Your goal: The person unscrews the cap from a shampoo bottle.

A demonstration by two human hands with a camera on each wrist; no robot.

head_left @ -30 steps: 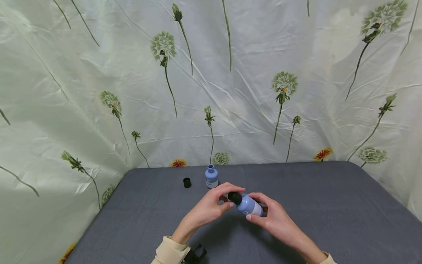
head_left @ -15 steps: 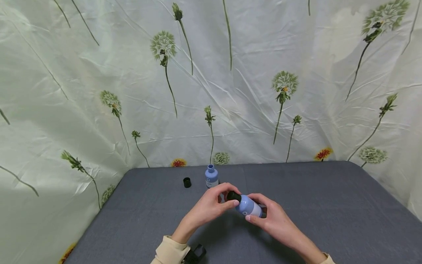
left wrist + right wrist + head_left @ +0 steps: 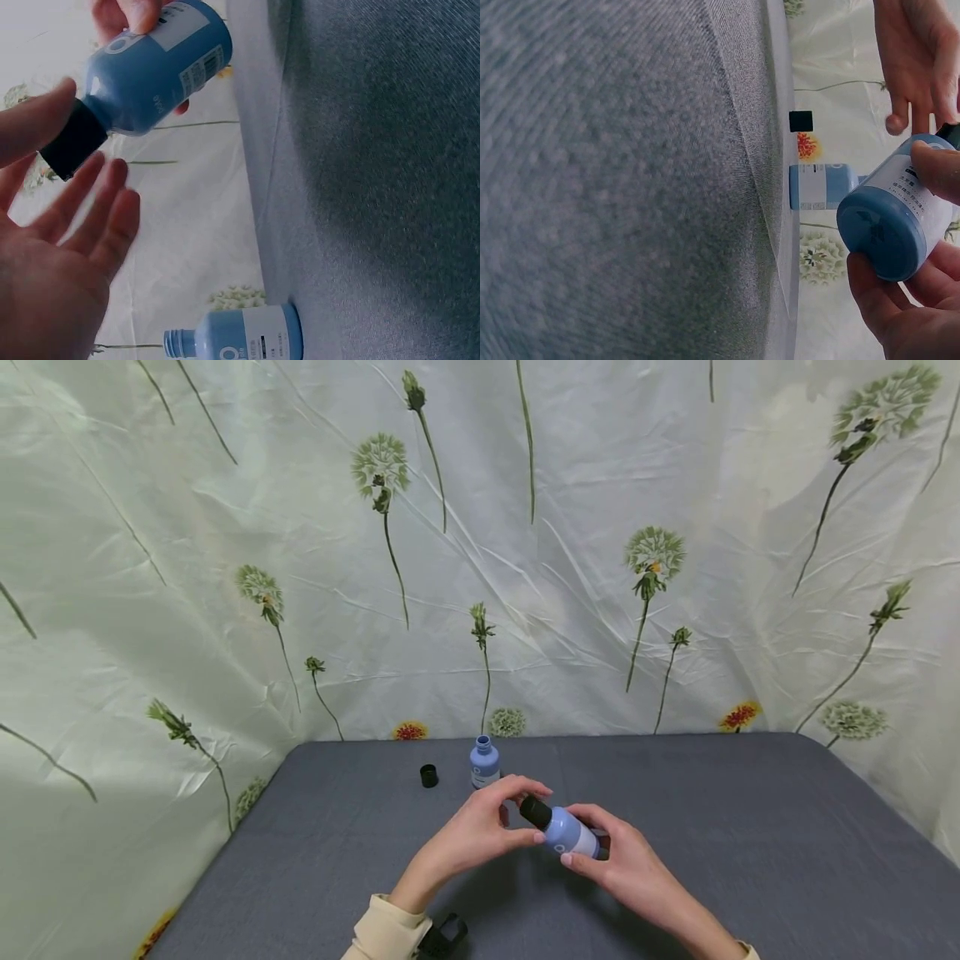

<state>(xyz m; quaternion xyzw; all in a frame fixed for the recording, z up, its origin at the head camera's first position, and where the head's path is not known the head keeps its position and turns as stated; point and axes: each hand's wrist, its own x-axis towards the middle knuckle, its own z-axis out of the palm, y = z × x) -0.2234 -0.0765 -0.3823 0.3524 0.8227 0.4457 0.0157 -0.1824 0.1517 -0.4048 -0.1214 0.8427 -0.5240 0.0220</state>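
A blue bottle [image 3: 572, 832] with a white label and a black cap [image 3: 536, 811] is held tilted above the table, cap end to the left. My right hand [image 3: 630, 864] grips its body between thumb and fingers. Around the cap lies my left hand [image 3: 472, 835], its fingers spread loosely. In the left wrist view its thumb is at the cap [image 3: 73, 141], while the other fingers [image 3: 112, 225] stand apart from it. A second blue bottle [image 3: 484, 765] stands upright behind the left hand, its threaded neck uncapped. Left of that bottle sits a loose black cap [image 3: 428, 776].
A dark grey cloth covers the table [image 3: 720, 827]. Behind it hangs a pale curtain [image 3: 555, 568] printed with dandelions. Below the left wrist is a black device [image 3: 444, 937] at the beige sleeve [image 3: 386, 931].
Half a second ago my left fingers pinched the cap; now they have loosened and spread from it. The right hand keeps its grip on the bottle. The head view has shifted slightly.
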